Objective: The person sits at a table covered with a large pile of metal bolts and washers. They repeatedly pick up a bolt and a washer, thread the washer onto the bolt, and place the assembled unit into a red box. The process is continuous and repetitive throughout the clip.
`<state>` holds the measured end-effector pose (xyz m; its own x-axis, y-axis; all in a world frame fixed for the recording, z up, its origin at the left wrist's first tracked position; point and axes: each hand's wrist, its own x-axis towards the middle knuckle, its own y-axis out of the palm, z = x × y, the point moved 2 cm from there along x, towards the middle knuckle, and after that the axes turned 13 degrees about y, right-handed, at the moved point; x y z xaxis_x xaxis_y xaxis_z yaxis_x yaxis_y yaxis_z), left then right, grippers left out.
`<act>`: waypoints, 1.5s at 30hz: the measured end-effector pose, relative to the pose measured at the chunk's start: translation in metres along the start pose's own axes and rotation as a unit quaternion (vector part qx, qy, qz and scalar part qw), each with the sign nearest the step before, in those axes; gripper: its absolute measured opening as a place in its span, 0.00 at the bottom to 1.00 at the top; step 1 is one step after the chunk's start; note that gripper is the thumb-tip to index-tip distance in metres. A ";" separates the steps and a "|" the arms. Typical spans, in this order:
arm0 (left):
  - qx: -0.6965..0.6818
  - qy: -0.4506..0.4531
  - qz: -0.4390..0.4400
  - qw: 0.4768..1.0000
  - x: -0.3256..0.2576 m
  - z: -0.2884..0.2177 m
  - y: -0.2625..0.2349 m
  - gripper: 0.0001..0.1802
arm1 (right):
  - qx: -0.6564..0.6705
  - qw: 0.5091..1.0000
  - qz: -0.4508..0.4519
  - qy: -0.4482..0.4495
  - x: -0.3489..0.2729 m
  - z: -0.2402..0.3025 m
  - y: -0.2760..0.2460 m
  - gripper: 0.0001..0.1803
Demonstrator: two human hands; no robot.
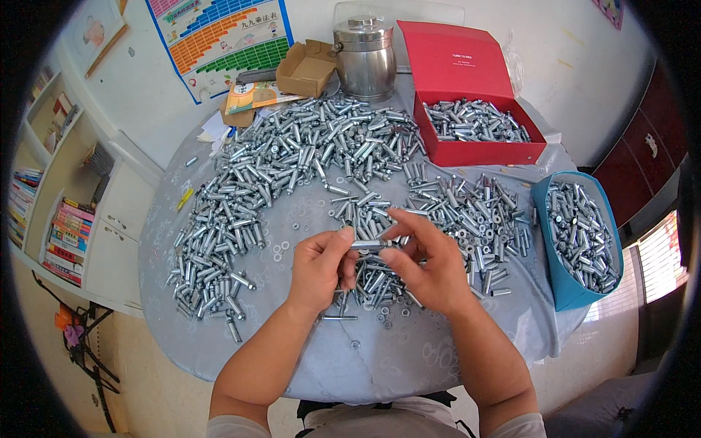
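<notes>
My left hand pinches a silvery metal expansion bolt between thumb and fingers, in front of my chest. The bolt lies almost level and points to the right. At its right end are the curled fingers and thumb of my right hand, closed about the tip; the index finger is raised a little. Whether a nut or washer is in those fingers is too small to tell. Below and around both hands lie many loose bolts and small washers.
A big heap of bolts curves over the grey-covered table. An open red box and a blue-green bin, both full of bolts, stand at the right. Behind are a steel pot, a cardboard box and a booklet.
</notes>
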<state>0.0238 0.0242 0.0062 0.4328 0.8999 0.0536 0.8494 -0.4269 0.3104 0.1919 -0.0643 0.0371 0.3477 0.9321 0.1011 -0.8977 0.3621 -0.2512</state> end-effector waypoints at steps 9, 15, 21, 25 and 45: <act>0.003 0.025 -0.003 1.000 0.001 0.001 0.002 0.20 | -0.013 0.995 -0.040 -0.089 0.009 -0.015 -0.003 0.15; 0.034 0.054 0.046 0.997 0.000 0.002 0.001 0.15 | -0.059 0.997 -0.017 -0.049 0.003 -0.001 -0.003 0.15; 0.036 0.067 0.067 0.995 0.001 0.004 0.004 0.08 | -0.066 0.997 0.034 -0.037 0.005 -0.011 -0.005 0.14; 0.049 0.068 0.028 0.996 0.005 0.002 -0.001 0.07 | -0.035 0.999 -0.026 0.011 0.006 -0.010 -0.010 0.11; 0.713 0.263 0.211 0.614 0.120 -0.007 -0.026 0.19 | -0.067 0.986 -0.153 -0.027 0.009 -0.012 -0.014 0.07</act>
<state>0.0516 0.1440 0.0116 0.8670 0.4255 0.2595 0.2578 0.0627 -0.9642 0.2108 -0.0607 0.0301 0.5784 0.7789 0.2427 -0.7081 0.6270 -0.3247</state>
